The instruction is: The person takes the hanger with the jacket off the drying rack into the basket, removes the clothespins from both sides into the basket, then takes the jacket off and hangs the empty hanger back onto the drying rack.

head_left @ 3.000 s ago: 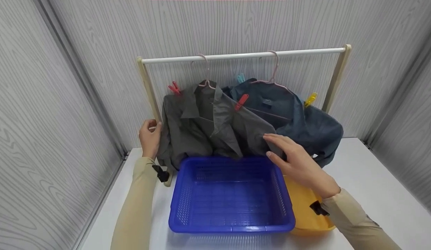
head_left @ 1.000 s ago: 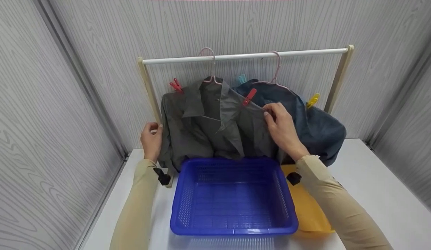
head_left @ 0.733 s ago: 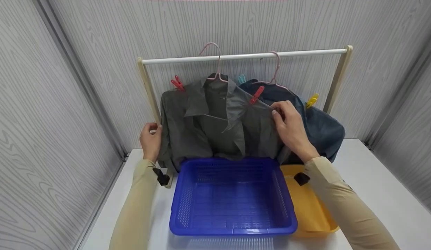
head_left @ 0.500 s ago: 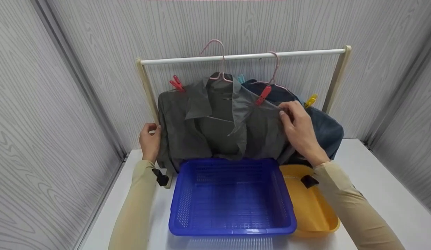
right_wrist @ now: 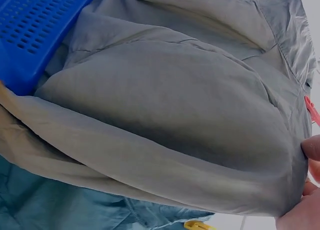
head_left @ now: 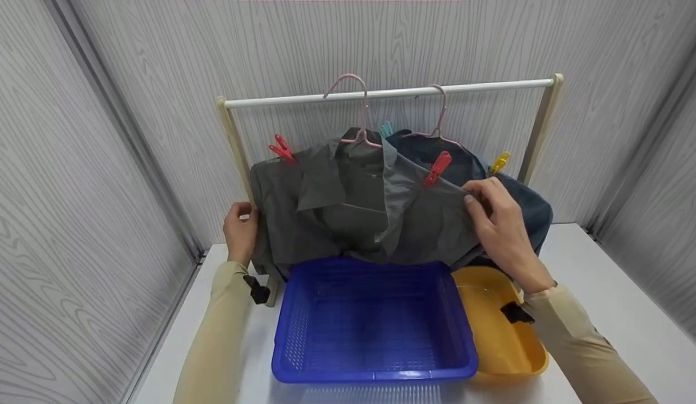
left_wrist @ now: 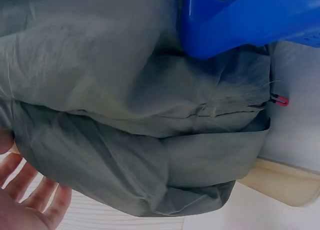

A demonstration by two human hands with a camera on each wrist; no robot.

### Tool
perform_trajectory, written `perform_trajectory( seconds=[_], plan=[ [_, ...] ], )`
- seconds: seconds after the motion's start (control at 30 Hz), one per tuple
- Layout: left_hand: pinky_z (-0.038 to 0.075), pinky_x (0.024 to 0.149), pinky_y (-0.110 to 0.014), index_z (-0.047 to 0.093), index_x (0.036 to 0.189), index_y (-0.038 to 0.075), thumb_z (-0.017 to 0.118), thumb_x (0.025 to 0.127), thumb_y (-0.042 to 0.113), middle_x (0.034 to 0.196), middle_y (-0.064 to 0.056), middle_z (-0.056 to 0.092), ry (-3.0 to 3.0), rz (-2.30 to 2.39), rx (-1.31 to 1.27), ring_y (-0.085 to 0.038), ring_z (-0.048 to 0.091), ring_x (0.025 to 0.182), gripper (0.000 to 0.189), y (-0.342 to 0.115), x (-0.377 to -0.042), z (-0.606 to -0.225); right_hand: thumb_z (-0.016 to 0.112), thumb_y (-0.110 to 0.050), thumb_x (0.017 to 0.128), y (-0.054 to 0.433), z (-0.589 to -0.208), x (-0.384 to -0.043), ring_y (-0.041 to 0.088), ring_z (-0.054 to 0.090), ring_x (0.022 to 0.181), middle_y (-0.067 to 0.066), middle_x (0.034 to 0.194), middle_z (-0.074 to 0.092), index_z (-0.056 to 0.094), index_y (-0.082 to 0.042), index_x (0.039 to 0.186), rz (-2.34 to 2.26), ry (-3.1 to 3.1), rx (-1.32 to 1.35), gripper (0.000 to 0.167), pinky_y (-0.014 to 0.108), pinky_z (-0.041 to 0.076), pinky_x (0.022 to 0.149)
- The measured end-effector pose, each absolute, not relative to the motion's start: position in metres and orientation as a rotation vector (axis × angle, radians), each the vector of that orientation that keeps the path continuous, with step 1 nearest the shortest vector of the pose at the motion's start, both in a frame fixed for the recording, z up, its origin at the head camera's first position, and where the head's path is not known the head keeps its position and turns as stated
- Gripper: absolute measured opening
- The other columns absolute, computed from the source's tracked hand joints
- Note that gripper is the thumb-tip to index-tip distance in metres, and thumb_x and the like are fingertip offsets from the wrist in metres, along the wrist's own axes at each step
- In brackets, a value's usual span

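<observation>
Grey wood-grain panels close us in on three sides, with a white tabletop (head_left: 606,292) below. Our right hand (head_left: 502,227) pinches the shoulder edge of the grey shirt (head_left: 348,219), fingers curled over the fabric just beside a red clothespin (head_left: 438,167); the right wrist view shows the thumb tip (right_wrist: 312,147) pressed into the folded hem, which the head view hides. Our left hand (head_left: 239,230) rests at the shirt's other side by the rack's wooden post (head_left: 236,151); the head view shows its fingers curled, while the left wrist view shows straight fingers (left_wrist: 42,202) apart from the cloth, so we cannot tell whether it grips anything.

The shirt hangs on a pink hanger (head_left: 356,106) from the white rail (head_left: 390,92), its lower edge draping to the rim of the blue basket (head_left: 373,322). A second red clothespin (head_left: 282,150) sits on its left shoulder. Behind it hangs a dark blue shirt (head_left: 519,205) with a yellow clothespin (head_left: 498,163). A yellow tub (head_left: 499,331) touches the basket's right side. Bare tabletop lies to the right of the tub; the left panel stands close to our left arm.
</observation>
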State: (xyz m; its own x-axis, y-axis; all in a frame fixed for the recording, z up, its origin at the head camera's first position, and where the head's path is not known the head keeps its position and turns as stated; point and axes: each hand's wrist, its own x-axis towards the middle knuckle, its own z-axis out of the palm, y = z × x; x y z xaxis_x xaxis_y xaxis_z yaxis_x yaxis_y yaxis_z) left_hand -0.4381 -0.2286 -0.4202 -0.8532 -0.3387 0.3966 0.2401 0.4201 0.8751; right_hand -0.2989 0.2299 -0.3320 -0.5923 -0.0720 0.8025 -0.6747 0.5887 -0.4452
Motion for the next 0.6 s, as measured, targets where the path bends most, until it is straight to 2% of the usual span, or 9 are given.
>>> perform_trajectory(
  seconds=[0.27,0.6],
  plan=[
    [0.046,0.087,-0.042,0.062,0.114,-0.001,0.053,0.096,0.004,0.116,-0.017,0.061,-2.139,-1.433,0.091,-0.031,0.059,0.099,0.021,-0.231,-0.439,-0.419,0.056,-0.001,0.099,0.238,-0.350,-0.282,0.013,0.047,0.083,0.004,0.093,0.054,0.065,-0.006,0.107,1.025,-2.025,0.619,0.014,0.024,0.036,0.071],
    [0.046,0.082,-0.036,0.063,0.112,-0.001,0.058,0.100,0.015,0.111,-0.016,0.064,-2.127,-1.446,0.069,-0.028,0.061,0.095,0.021,-0.231,-0.435,-0.428,0.054,0.010,0.096,0.235,-0.351,-0.251,0.014,0.046,0.082,0.014,0.091,0.053,0.062,0.004,0.105,1.041,-2.050,0.579,0.014,0.020,0.037,0.072]
  ],
)
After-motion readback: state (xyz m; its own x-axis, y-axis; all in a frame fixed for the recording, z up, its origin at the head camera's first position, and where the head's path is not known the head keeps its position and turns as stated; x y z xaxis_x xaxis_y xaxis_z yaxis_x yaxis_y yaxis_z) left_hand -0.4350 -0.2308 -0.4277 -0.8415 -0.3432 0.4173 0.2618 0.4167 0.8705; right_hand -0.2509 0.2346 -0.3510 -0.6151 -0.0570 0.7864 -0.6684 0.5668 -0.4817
